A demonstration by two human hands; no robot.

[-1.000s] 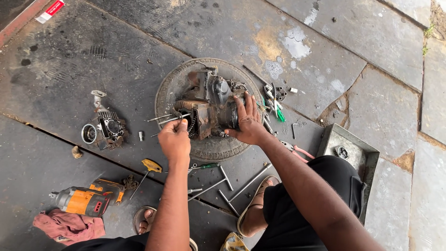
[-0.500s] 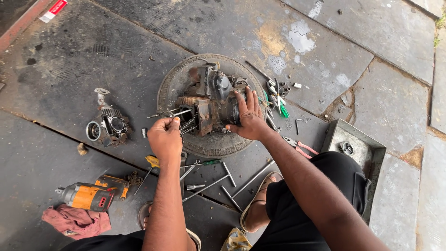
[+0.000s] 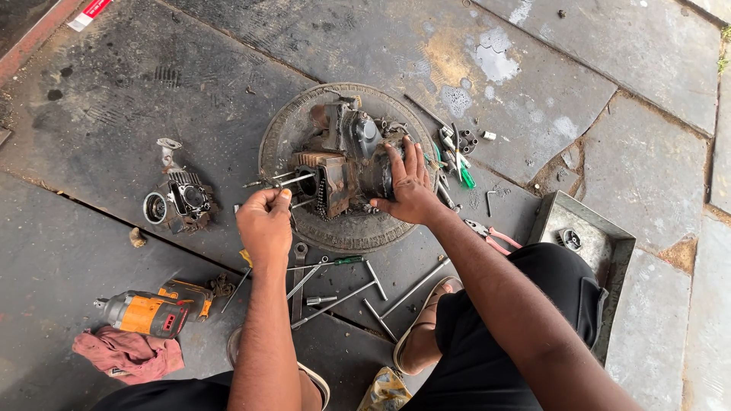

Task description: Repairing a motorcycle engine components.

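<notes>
Rusty engine [image 3: 343, 171] under both hands [image 3: 339, 205]

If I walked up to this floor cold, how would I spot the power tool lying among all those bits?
Start at the round metal tray holding the rusty engine block, then look toward the lower left of the dark stone floor. There lies the orange and grey cordless power tool, just above a crumpled pink rag. It is the only bright orange, bulky item; the tools nearby are thin bare-metal rods and wrenches.

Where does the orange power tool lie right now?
In the head view, the orange power tool lies on the ground at lower left, beside a pink rag and left of the left hand's forearm.
</notes>
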